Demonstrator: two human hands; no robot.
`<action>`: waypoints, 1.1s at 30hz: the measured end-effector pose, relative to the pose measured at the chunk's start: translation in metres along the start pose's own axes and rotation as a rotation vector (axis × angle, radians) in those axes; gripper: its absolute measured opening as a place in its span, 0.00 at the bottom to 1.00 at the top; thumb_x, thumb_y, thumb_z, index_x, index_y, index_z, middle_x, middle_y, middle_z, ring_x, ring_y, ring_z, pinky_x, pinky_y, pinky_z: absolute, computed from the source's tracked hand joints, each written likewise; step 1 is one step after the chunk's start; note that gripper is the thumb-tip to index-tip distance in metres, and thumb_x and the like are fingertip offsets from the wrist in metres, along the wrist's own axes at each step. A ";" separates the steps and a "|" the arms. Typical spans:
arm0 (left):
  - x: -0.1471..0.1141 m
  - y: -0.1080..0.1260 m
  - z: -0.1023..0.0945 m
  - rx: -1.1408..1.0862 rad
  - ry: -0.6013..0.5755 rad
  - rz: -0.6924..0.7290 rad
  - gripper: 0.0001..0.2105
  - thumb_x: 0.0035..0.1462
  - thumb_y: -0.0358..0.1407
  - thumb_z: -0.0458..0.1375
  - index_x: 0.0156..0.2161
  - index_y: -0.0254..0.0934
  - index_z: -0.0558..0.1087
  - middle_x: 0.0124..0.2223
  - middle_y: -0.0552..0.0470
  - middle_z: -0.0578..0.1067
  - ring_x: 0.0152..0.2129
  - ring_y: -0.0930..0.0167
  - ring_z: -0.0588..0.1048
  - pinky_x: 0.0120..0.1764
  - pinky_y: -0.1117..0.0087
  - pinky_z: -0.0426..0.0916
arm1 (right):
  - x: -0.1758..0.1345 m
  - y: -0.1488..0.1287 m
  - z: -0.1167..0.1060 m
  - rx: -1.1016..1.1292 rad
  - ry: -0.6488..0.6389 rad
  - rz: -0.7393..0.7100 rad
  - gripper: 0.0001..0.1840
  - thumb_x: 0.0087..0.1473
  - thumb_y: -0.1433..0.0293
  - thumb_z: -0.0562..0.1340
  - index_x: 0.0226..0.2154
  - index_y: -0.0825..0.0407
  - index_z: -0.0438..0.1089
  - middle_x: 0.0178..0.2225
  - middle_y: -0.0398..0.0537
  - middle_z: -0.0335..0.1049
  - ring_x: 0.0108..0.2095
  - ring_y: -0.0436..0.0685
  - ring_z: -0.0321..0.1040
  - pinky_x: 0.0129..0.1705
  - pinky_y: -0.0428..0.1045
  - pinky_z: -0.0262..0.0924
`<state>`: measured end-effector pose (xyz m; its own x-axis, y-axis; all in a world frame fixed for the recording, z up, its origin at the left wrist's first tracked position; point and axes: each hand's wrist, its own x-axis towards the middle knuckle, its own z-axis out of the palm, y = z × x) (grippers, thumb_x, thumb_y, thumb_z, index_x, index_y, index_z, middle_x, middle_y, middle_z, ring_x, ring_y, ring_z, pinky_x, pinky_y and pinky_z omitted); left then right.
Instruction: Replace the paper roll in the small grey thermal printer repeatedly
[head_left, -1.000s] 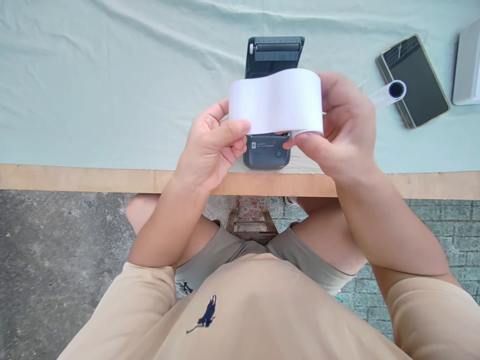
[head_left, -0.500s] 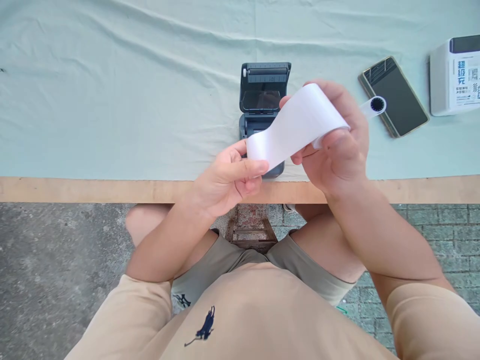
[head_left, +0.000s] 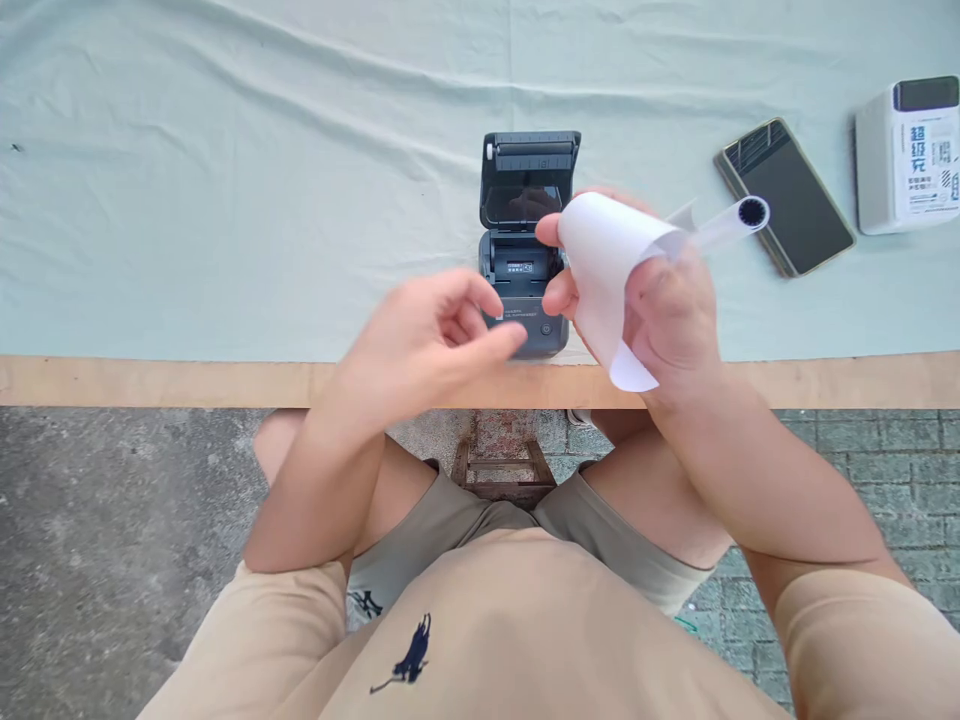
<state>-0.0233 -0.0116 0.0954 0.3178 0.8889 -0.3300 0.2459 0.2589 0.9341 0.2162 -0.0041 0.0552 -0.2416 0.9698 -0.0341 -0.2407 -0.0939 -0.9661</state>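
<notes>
My right hand [head_left: 652, 300] is closed around a roll of white paper [head_left: 611, 240], above and to the right of a small dark printer [head_left: 525, 325]. The paper's loose end curls down below the fingers. Free of the paper, my left hand [head_left: 442, 335] has its thumb and index finger apart and holds nothing. It hovers in front of the printer's left side. The printer's lid [head_left: 529, 185] stands raised, and the bay beneath shows a small label. My right fingers hide part of the printer's right side.
A pale tube [head_left: 731, 222] with a black-ringed end lies against a phone [head_left: 787, 195], partly hidden by my right hand. Farther right stands a white box-shaped device [head_left: 877, 165]. A light green cloth [head_left: 225, 200] covers the table, with a bare wooden front edge [head_left: 187, 382].
My left hand has let go of the paper's loose end and drawn left. That end now curls down by my right wrist, and the printer's bay is uncovered.
</notes>
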 end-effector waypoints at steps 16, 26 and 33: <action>-0.002 -0.002 0.021 -0.303 0.107 0.216 0.33 0.52 0.46 0.92 0.59 0.48 0.85 0.71 0.44 0.88 0.71 0.49 0.88 0.63 0.56 0.88 | -0.007 -0.005 0.010 0.053 -0.158 0.069 0.45 0.59 0.40 0.90 0.65 0.33 0.71 0.55 0.44 0.94 0.50 0.69 0.96 0.47 0.61 0.94; 0.031 -0.060 0.002 -0.348 0.025 0.468 0.44 0.49 0.59 0.90 0.67 0.48 0.83 0.66 0.43 0.90 0.68 0.49 0.91 0.73 0.44 0.89 | -0.011 -0.019 0.010 0.064 -0.160 0.314 0.58 0.51 0.58 0.95 0.73 0.33 0.65 0.62 0.40 0.91 0.49 0.59 0.93 0.48 0.53 0.89; 0.040 -0.069 -0.022 -0.315 0.037 0.532 0.47 0.48 0.55 0.92 0.69 0.45 0.81 0.64 0.41 0.91 0.65 0.48 0.93 0.66 0.48 0.92 | -0.006 -0.026 -0.014 -0.160 -0.082 0.300 0.44 0.52 0.64 0.92 0.64 0.32 0.74 0.41 0.35 0.90 0.41 0.61 0.91 0.43 0.57 0.87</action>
<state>-0.0481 0.0143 0.0212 0.2887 0.9381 0.1915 -0.2217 -0.1291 0.9665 0.2371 -0.0042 0.0765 -0.3550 0.8826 -0.3081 0.0016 -0.3290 -0.9443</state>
